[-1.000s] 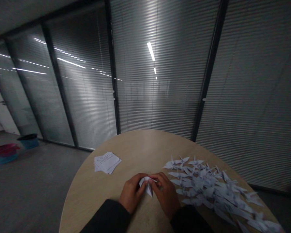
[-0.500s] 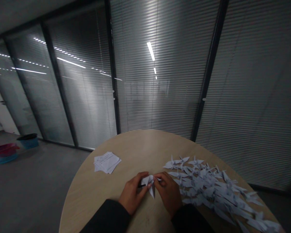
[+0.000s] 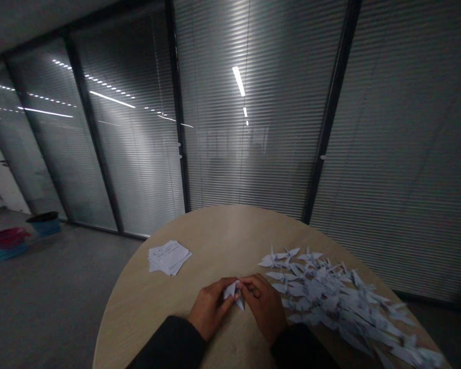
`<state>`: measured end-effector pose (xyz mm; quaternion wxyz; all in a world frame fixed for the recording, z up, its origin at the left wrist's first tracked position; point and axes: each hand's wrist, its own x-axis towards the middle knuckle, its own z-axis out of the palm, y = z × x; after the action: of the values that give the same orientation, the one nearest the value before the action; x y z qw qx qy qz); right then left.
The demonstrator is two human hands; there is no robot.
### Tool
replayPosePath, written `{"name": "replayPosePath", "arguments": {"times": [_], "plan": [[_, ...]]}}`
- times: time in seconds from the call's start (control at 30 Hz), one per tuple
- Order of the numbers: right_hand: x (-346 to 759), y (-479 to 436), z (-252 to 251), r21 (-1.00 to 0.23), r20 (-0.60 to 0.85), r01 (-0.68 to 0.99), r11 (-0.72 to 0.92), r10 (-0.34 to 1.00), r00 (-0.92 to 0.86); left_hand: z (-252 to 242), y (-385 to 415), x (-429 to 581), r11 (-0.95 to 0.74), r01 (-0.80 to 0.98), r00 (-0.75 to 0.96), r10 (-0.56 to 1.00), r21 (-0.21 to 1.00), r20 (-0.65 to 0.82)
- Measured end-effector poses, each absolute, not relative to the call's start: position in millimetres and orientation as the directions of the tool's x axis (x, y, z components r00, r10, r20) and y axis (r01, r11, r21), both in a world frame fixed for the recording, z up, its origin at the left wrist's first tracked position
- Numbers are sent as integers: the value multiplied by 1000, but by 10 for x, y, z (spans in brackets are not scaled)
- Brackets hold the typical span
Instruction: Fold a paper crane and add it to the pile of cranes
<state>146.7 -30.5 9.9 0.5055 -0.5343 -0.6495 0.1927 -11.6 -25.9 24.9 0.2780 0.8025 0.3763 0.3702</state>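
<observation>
Between my hands is a small white paper piece, partly folded, with a pointed tip hanging downward. My left hand pinches its left side and my right hand grips its right side; my fingers hide part of it. Just right of my right hand lies a large heap of white origami paper cranes. A small stack of printed paper sheets lies farther ahead, to the left of both hands. Dark sleeves cover both forearms.
All this rests on a round light-wood table. Behind it stands a glass wall with closed grey blinds. On the grey floor at far left are a red tub and a dark-rimmed blue bin.
My hands have drawn closer together around the paper, which now looks narrower and more tightly folded. The heap and the stack of sheets have not moved.
</observation>
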Motion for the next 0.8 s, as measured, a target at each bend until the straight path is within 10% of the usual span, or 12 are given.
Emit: {"name": "replayPosePath", "arguments": {"times": [0.43,0.8], "plan": [[1476,-300,106,-741,529,548,389,840,120,151,-233,-127,-581,428,459,800,692,387],[1478,-236,34,-950,236,220,221,971,43,190,-135,-138,-309,309,238,941,899,241]]}}
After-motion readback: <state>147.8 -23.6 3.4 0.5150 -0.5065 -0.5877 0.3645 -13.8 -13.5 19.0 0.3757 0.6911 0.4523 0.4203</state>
